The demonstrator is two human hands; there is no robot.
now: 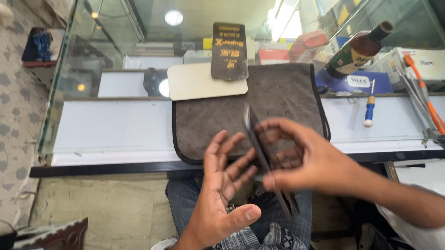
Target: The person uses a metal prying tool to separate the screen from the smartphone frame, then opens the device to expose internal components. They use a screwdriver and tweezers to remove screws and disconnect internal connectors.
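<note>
My right hand [310, 160] grips a thin dark flat slab, a phone or glass panel [263, 156], held edge-on and tilted, its lower end over my lap. My left hand [220, 194] is palm up with fingers spread just left of the slab, fingertips close to it, holding nothing. Both hands hover at the front edge of a grey cloth mat [282, 100] lying on the glass counter [114, 126]. The slab is motion-blurred.
On the counter lie a cream flat card [192, 82], a dark flat packet [230, 51], a brown bottle [358, 51] on its side, a blue-handled screwdriver [369, 108], tweezers and an orange-handled tool [425, 95], a white box [429, 63]. Patterned floor lies left.
</note>
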